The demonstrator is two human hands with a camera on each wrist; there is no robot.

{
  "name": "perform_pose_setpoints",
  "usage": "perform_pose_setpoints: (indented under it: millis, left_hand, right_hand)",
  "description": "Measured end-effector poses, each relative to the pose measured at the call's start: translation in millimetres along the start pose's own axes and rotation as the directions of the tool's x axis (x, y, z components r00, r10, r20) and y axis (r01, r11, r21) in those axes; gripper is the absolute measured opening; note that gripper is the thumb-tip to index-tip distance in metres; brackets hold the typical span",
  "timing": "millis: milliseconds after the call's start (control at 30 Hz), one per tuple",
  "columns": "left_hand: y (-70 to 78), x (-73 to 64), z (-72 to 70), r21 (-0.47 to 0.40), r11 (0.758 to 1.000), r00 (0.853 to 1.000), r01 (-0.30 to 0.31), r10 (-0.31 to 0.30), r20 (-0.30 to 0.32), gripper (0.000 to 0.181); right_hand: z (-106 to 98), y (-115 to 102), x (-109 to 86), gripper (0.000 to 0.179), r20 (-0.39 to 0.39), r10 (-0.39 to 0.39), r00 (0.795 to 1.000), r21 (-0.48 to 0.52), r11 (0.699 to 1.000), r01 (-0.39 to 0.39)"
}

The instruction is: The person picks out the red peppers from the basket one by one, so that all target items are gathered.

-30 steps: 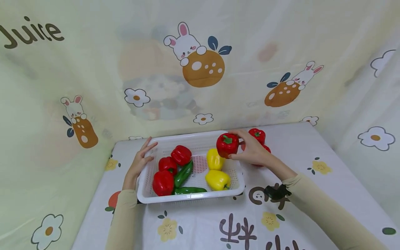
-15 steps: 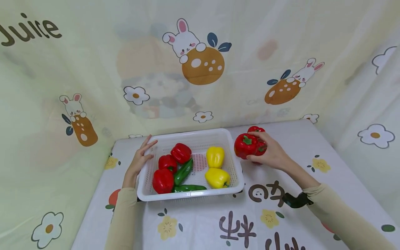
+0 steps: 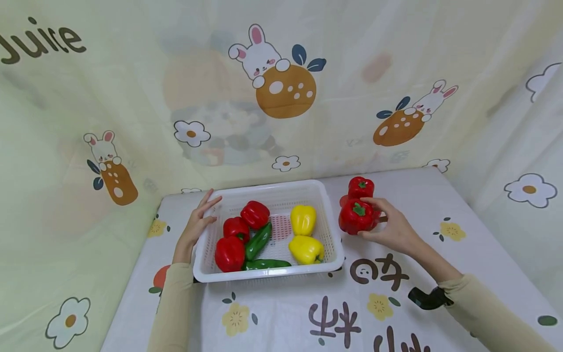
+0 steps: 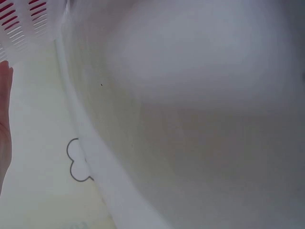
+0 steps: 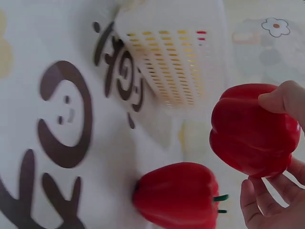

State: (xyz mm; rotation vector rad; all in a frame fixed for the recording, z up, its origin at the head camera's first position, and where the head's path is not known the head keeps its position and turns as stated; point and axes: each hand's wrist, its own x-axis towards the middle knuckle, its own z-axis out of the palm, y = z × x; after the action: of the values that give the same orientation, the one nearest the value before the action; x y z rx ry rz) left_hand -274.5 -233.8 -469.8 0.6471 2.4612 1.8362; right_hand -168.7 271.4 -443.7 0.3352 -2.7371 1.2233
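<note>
red pepper point(image 3: 354, 220) gripped by right hand point(image 3: 396, 230) | just right of basket edge point(image 3: 334, 227) | left hand point(image 3: 196, 228), fingers extended, at left rim point(image 3: 199, 260)

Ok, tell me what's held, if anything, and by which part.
The right hand holds a red pepper by its sides, not the stem. The left hand is at the basket rim, gripping nothing.

Of red peppers point(image 3: 355, 217) we count six: one in the grip of the right hand point(image 3: 396, 233), one just beyond it, one partly hidden behind it, and three in one white basket point(image 3: 269, 275) left of it. In that basket we also count two yellow peppers point(image 3: 303, 219), nearer the grip, and two green peppers point(image 3: 258, 242), farther off.
</note>
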Motion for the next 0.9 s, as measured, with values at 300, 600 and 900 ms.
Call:
perform_pose_setpoints:
  millis: [300, 600, 900]
  left_hand:
    - [1.2, -2.2, 0.3, 0.001, 1.0, 1.0, 0.006, -0.006, 0.003, 0.053]
    - [1.3, -1.5, 0.0, -0.006, 1.0, 1.0, 0.014, -0.014, -0.002, 0.053]
    - [1.4, 0.5, 0.1, -0.008, 1.0, 1.0, 0.004, -0.004, -0.005, 0.053]
  right_hand:
    - [9, 17, -21.2, 0.082, 0.022, 0.05, 0.999, -0.009, 0.999, -0.05]
    - [13, 33, -33.2, 0.084, 0.027, 0.065, 0.998, -0.063, 0.996, -0.063]
    - [15, 40, -35.9, 0.084, 0.023, 0.072, 0.997, -0.083, 0.994, -0.07]
